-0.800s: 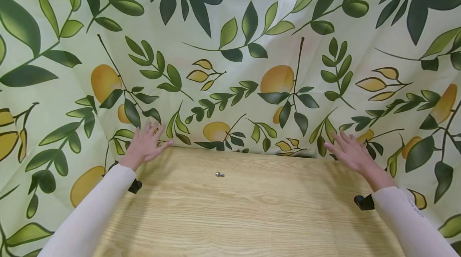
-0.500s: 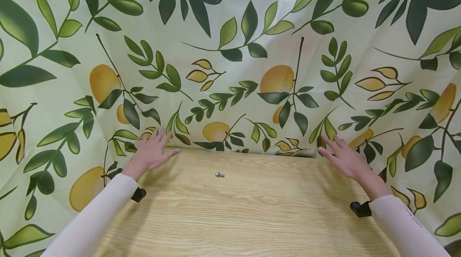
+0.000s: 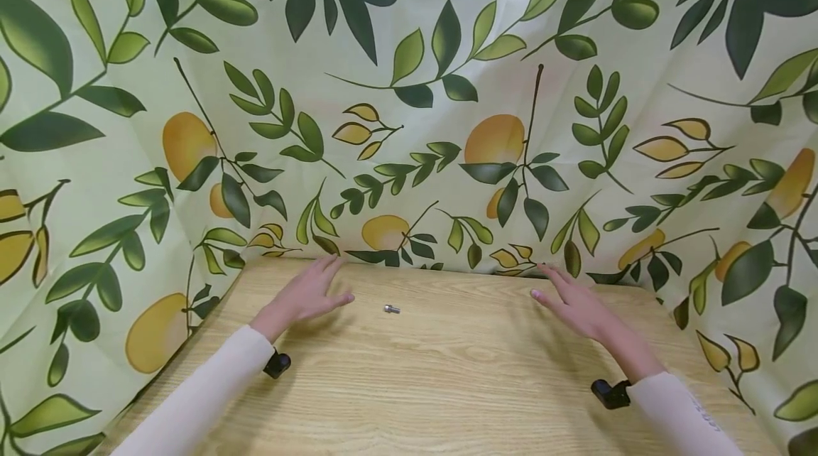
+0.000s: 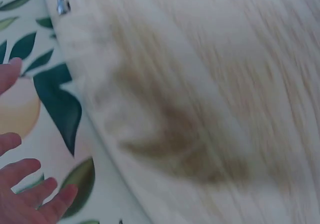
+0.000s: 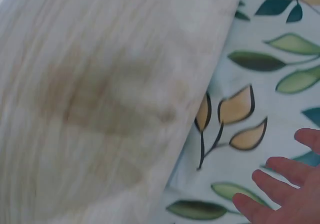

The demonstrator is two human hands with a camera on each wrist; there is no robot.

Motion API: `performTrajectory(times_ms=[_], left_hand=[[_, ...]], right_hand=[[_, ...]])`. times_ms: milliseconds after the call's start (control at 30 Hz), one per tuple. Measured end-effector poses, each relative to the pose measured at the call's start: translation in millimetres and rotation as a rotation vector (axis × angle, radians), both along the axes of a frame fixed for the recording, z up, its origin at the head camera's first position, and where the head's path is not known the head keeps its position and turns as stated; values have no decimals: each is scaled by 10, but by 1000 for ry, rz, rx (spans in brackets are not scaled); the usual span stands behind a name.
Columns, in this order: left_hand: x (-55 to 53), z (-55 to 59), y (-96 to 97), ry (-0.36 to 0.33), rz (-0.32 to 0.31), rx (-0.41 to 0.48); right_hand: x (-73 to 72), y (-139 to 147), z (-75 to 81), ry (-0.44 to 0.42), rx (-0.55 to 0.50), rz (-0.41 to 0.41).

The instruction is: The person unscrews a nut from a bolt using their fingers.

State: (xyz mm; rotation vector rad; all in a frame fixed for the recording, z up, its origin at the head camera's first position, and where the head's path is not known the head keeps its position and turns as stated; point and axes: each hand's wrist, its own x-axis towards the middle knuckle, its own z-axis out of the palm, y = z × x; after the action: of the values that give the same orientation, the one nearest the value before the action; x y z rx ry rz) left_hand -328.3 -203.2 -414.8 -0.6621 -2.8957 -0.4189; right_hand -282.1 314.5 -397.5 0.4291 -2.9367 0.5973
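A small silver screw (image 3: 392,309) with a thick cylindrical head lies on its side on the wooden tabletop (image 3: 409,385), toward the back edge. In the left wrist view the same screw (image 4: 63,2) shows blurred at the top left. My left hand (image 3: 305,294) hovers to the left of the screw, its fingers extended and the thumb pointing at it. My right hand (image 3: 571,302) is farther off on the other side, over the right part of the table, fingers stretched out. Neither hand touches the screw, and both hold nothing.
A pale cloth (image 3: 434,122) printed with leaves and orange fruit rises behind the table and along both sides. Black wrist cameras (image 3: 277,364) hang under the cuffs. Soft shadows of the hands fall on the wood.
Both hands have moved inward and nearer, away from the cloth at the back; the left has come closer to the screw. The screw has stayed in place on the table.
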Motion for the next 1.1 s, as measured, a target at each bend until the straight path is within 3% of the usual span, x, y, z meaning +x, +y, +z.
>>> performTrajectory(times_ms=[133,400,633,867,1100], left_hand=[[17,-81,146,-29,-29,7],[31,-256,408,-58,-79,41],[11,-374,587,-40,-137,57],[-62,-412,740,-9,-187,29],[-98,-411,844,21,-198,27]], right_hand=[[0,-166,-82,19,-5,17],[-32,-519,-226,-30,-36,-1],[-26,-759,-346,-2,-2,29],[-11,-907,-493,-13,-59,72],[12,-975,-564,-6,-130,112]])
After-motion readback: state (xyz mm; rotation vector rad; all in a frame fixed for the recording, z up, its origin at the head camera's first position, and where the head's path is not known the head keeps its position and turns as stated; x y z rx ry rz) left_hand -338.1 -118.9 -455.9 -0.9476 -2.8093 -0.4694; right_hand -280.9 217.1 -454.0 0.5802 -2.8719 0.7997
